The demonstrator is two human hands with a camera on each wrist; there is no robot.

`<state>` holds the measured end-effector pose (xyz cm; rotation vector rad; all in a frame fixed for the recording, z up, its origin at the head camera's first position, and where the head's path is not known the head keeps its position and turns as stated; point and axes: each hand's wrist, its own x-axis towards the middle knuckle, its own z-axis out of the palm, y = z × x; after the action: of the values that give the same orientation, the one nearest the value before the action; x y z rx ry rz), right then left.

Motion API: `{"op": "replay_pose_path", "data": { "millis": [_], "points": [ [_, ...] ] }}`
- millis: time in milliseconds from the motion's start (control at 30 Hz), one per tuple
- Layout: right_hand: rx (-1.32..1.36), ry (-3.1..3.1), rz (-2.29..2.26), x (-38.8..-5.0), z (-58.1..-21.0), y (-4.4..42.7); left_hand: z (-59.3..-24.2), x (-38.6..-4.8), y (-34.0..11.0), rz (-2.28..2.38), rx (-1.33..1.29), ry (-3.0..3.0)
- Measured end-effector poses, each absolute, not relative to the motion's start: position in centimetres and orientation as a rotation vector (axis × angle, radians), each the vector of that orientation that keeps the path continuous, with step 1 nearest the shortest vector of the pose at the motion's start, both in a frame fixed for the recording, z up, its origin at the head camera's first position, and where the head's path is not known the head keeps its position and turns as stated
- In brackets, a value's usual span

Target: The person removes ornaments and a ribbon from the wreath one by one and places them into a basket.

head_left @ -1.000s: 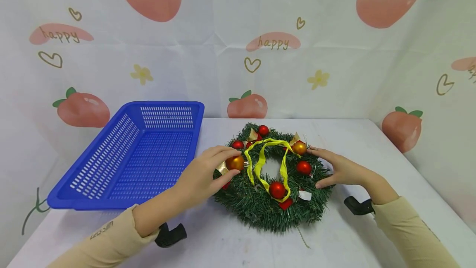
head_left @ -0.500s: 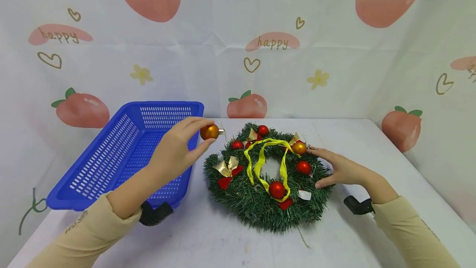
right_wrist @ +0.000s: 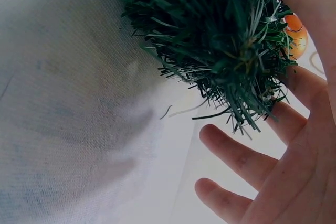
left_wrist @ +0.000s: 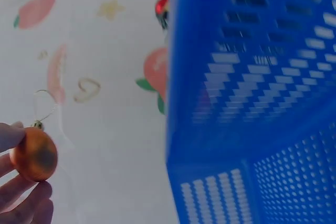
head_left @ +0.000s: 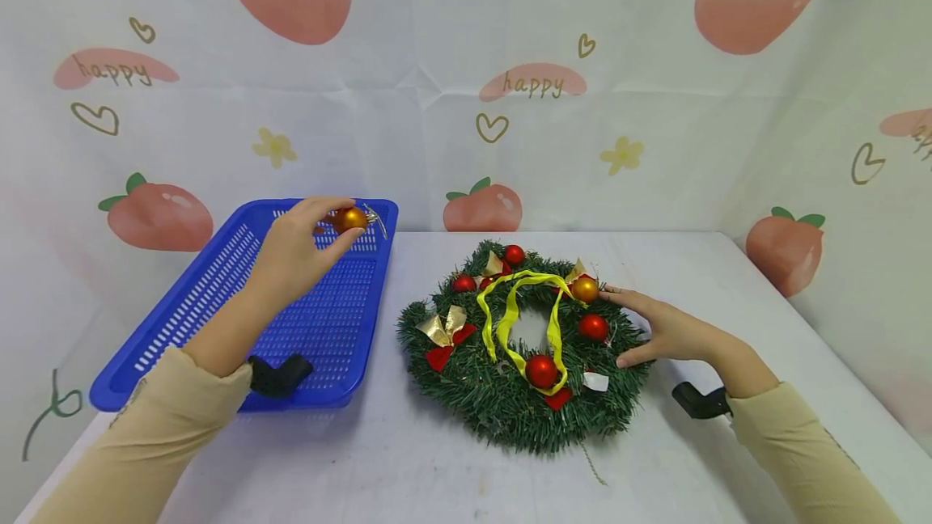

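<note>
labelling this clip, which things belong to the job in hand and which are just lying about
Likely in the job:
left hand, pinching gold ball
right hand, at wreath
blue basket

Likely incidental:
printed backdrop
white table
black wrist pieces

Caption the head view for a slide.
Left hand pinches an orange ball above a blue basket; right hand touches a wreath.

Head view fwd/dn, wrist views close

Bkdrop has "happy" on L & ctr pink patches, partly cut off on R patch.
</note>
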<state>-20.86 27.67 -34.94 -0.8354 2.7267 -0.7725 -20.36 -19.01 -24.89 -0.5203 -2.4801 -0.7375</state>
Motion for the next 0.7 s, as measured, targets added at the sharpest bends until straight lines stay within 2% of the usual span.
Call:
{"op": "replay_pose_path", "data": {
  "millis": [367,700],
  "points": [
    [-0.813,2.724,-0.752,-21.0,-34.9,27.6,-25.5,-22.4,-22.1,-0.757,-0.37,-2.85],
    [-0.809,2.722,-0.751,-21.0,-34.9,27.6,-26.6,-23.3,-23.1,-0.737,-0.371,-2.948]
  ]
}}
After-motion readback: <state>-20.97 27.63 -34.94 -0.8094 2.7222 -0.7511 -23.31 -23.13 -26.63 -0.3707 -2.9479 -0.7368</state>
